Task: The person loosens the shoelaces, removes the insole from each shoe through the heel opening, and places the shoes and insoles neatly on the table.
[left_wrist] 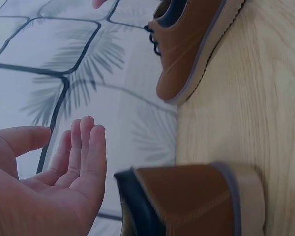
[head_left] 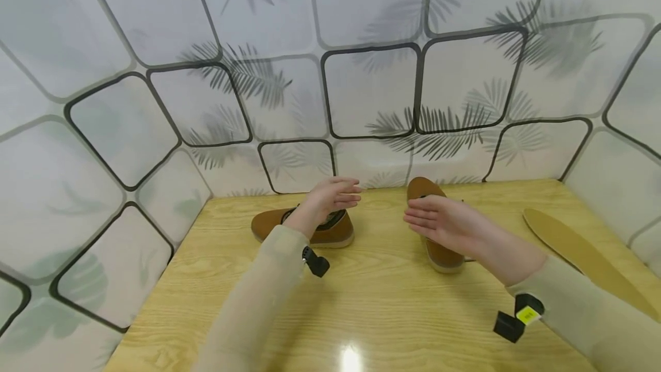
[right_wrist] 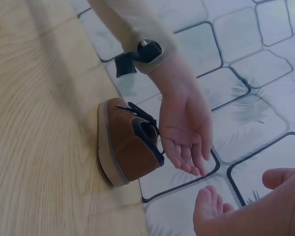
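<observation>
Two brown lace-up shoes with pale soles stand apart on a wooden tabletop. My left hand point(head_left: 327, 202) is over the left shoe point(head_left: 268, 224), whose toe points left. In the left wrist view its palm and straight fingers show, with nothing held, beside that shoe's brown heel point(left_wrist: 187, 196) and dark lining. My right hand point(head_left: 449, 225) hovers over the right shoe point(head_left: 445, 257), which has its toe toward the back, and covers its middle. The fingers are extended and the palm faces inward. In the right wrist view dark laces point(right_wrist: 137, 112) show on the left shoe.
A flat tan piece with a rounded end point(head_left: 583, 251) lies at the right of the wooden tabletop point(head_left: 372, 309). Patterned pale sheeting point(head_left: 372, 90) rises behind the table and along both sides. Each sleeve carries a small black wrist camera point(head_left: 316, 263).
</observation>
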`<state>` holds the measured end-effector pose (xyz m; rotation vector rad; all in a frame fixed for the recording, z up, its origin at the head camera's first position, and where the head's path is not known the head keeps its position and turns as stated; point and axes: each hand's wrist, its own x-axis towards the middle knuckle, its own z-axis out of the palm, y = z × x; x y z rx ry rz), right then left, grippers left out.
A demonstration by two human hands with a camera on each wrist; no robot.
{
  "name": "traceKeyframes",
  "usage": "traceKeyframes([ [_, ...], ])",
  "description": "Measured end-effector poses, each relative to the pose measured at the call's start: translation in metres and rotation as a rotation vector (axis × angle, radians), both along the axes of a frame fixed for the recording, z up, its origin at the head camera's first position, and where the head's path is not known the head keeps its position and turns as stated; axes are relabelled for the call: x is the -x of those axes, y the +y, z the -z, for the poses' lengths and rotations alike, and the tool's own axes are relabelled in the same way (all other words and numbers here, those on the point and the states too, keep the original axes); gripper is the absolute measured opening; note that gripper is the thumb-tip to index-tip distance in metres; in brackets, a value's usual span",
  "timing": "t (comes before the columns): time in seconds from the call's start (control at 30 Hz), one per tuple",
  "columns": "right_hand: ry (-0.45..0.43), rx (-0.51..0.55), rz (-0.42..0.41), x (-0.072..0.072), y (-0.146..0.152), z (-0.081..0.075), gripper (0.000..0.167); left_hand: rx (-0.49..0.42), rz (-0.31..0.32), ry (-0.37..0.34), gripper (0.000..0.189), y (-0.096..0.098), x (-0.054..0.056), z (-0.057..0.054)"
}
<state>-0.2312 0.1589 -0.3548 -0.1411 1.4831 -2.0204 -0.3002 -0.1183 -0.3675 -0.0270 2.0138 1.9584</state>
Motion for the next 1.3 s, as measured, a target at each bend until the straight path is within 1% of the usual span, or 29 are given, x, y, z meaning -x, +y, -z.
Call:
traceKeyframes([
  [0.17, 0.0, 0.007, -0.009, 0.001, -0.009, -0.003, 0.065, 0.008, -0.044, 0.016, 0.047, -0.025, -0.001, -0.002],
  [0.4, -0.015, 0.007, -0.016, 0.002, -0.018, -0.004, 0.066, 0.014, -0.067, 0.043, 0.052, -0.06, -0.009, -0.003],
  [0.67, -0.002, -0.026, -0.011, 0.008, -0.033, 0.002, 0.063, 0.014, -0.151, 0.035, 0.049, -0.095, -0.014, 0.001],
  [0.77, 0.003, -0.031, -0.009, 0.011, -0.038, 0.003, 0.063, 0.014, -0.162, 0.034, 0.051, -0.107, -0.018, 0.001],
  [1.03, -0.035, -0.035, 0.037, 0.021, -0.052, 0.017, 0.061, -0.04, -0.147, 0.048, 0.056, -0.142, -0.027, 0.006],
  [1.2, -0.068, -0.056, 0.072, 0.024, -0.062, 0.028, 0.056, -0.014, -0.173, 0.024, 0.056, -0.162, -0.034, 0.012],
  [1.3, -0.08, -0.072, 0.079, 0.027, -0.067, 0.035, 0.058, 0.0, -0.201, -0.002, 0.058, -0.172, -0.039, 0.015],
])
